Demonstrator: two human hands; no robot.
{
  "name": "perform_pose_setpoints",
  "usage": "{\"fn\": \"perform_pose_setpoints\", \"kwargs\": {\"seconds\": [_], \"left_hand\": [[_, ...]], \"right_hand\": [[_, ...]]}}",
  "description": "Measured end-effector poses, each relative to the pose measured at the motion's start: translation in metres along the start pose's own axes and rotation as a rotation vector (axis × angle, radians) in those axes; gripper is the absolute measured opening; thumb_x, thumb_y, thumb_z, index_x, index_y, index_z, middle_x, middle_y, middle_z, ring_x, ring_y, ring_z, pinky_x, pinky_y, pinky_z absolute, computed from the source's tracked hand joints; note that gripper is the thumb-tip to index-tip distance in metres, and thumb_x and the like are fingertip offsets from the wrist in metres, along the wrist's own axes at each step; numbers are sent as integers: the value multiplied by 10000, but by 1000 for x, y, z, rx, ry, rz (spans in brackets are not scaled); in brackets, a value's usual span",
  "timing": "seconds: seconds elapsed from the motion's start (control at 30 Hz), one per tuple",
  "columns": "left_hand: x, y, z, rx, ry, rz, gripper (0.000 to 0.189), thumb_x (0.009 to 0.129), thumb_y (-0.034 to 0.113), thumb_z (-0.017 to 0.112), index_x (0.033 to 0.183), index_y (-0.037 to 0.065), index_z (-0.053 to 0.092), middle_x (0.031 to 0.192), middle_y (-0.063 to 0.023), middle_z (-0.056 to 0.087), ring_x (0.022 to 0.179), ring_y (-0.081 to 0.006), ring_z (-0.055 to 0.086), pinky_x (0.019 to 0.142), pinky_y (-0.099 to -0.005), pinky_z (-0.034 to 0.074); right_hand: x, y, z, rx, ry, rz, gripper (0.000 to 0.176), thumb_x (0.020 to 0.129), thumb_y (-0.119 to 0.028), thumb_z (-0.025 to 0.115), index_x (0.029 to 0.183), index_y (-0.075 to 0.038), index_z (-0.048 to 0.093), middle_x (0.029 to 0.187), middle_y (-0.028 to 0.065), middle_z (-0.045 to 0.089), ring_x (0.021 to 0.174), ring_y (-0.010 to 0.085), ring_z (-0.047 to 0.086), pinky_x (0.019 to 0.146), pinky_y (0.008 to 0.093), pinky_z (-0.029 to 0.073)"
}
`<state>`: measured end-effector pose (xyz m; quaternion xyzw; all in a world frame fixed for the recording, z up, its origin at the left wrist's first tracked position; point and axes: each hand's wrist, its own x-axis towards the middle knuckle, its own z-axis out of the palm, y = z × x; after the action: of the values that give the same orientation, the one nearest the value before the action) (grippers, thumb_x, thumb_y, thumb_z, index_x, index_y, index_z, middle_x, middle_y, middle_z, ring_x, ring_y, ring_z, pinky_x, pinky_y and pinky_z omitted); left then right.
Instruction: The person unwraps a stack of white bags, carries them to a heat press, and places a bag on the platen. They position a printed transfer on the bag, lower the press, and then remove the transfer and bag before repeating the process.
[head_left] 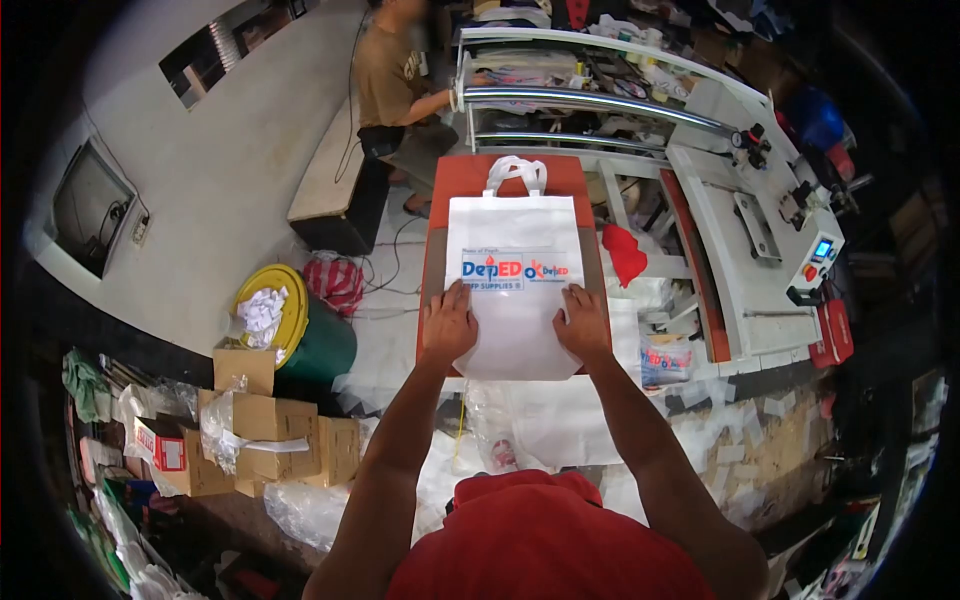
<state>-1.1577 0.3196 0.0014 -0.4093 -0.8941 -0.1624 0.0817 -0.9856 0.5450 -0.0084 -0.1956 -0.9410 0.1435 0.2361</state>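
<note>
A white tote bag [520,345] lies flat on the red and brown press bed [462,178], its looped handles [515,170] pointing away from me. Blue and red lettering [492,270] crosses its middle. My left hand [450,322] rests on the bag's left edge, beside the print, fingers stretched forward. On the opposite edge lies my right hand [583,322], its fingers spread against the fabric. Neither hand visibly grips anything.
A large white press machine [740,260] with metal rollers [600,100] stands ahead and right. Another person [392,80] is at its far left. A green bin [325,345] and cardboard boxes [275,435] sit at left. More printed bags [665,362] lie at lower right.
</note>
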Motion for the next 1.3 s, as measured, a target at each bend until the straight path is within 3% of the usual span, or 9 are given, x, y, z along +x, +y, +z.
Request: {"fn": "perform_pose_setpoints", "kwargs": {"seconds": [0.17, 0.27, 0.33, 0.53, 0.6, 0.73, 0.9, 1.13, 1.3], "left_hand": [[-2, -4, -1, -31, 64, 36, 554, 838, 195, 581, 1368, 44, 526, 1436, -104, 480, 1242, -347, 457, 1010, -488, 394], [-10, -10, -12, -201, 181, 72, 520, 833, 151, 573, 1338, 35, 539, 1381, -167, 509, 1231, -378, 466, 1028, -496, 382], [-33, -21, -23, -312, 316, 8, 470, 820, 94, 558, 1283, 12, 558, 1324, -224, 526, 1199, -406, 480, 1032, -497, 376], [-176, -69, -11, -295, 499, -346, 349, 778, 23, 541, 1125, -5, 531, 1092, -242, 521, 1063, -437, 489, 943, -517, 388], [-242, -91, 23, -120, 421, -390, 291, 772, 21, 540, 1061, -6, 526, 1080, -238, 502, 1032, -437, 490, 932, -521, 389], [-360, -97, 55, -175, -222, -675, 272, 784, 91, 592, 1048, 30, 559, 1139, -238, 520, 1085, -451, 504, 966, -516, 416], [-474, -100, 113, -64, -912, -784, 291, 853, 276, 546, 1023, 81, 679, 1083, -238, 665, 1011, -397, 629, 900, -462, 513], [-464, 4, 104, -162, -810, -718, 309, 860, 300, 491, 837, 101, 726, 1012, -174, 700, 954, -351, 672, 882, -455, 530], [-436, 36, 144, 21, -720, -285, 249, 849, 220, 512, 777, 78, 703, 894, -165, 703, 870, -373, 662, 796, -455, 551]], "right_hand": [[2, -6, -10, 20, -13, 30, 436, 852, -171, 600, 1241, 27, 585, 1353, 184, 523, 1218, 374, 467, 1048, 450, 411], [0, 0, -38, 162, 184, 76, 382, 858, -146, 625, 1203, 15, 600, 1292, 199, 561, 1189, 386, 504, 1023, 456, 427], [-13, 26, -73, 205, 444, 32, 304, 858, -105, 646, 1138, 8, 613, 1183, 203, 614, 1112, 386, 564, 974, 455, 446], [-80, 173, -229, -201, 530, 291, 229, 885, -91, 620, 1080, 28, 600, 1081, 214, 633, 1045, 391, 584, 933, 468, 453], [-86, 232, -275, -500, 601, 352, 294, 901, -143, 641, 1102, 61, 576, 1144, 261, 603, 1099, 415, 562, 952, 486, 447], [-81, 326, -316, -677, 477, 165, 510, 910, -313, 669, 1206, 82, 539, 1252, 290, 555, 1152, 473, 522, 980, 535, 427], [-36, 275, -335, -712, 185, 576, 391, 897, -338, 641, 1123, -21, 604, 1148, 183, 628, 1100, 405, 563, 911, 563, 448], [-48, 306, -313, -617, 297, 407, 242, 823, -212, 650, 1016, -69, 620, 1020, 124, 653, 1028, 351, 607, 815, 570, 461], [-42, 236, -294, -405, 291, 146, 234, 805, -230, 707, 991, -102, 644, 1025, 78, 652, 1001, 308, 555, 844, 537, 378]]}}
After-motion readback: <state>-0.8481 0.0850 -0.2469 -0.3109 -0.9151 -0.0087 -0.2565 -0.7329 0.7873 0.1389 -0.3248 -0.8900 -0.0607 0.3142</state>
